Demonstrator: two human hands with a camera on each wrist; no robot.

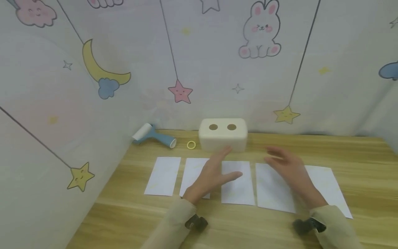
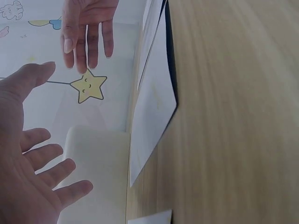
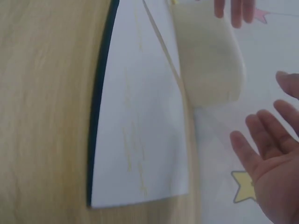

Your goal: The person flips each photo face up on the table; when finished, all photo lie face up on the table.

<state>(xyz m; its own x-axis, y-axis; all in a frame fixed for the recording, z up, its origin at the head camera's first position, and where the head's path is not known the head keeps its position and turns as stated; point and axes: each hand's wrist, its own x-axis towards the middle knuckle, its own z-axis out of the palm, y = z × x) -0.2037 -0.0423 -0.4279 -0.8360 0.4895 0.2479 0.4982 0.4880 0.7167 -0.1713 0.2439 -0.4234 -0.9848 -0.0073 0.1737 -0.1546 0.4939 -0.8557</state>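
Behind white cards [image 1: 237, 188]: white box [image 1: 223, 138], yellow ring [image 1: 187, 145], lint roller [image 1: 160, 137]; left fingers [image 2: 44, 156], right fingers [image 3: 264, 137] wide.

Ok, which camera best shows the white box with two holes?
The head view: it shows the white box nearly whole, with both holes visible. The left wrist view shows it sideways, cut off by the frame and partly behind the left hand. The right wrist view shows it sideways and blurred, without the holes.
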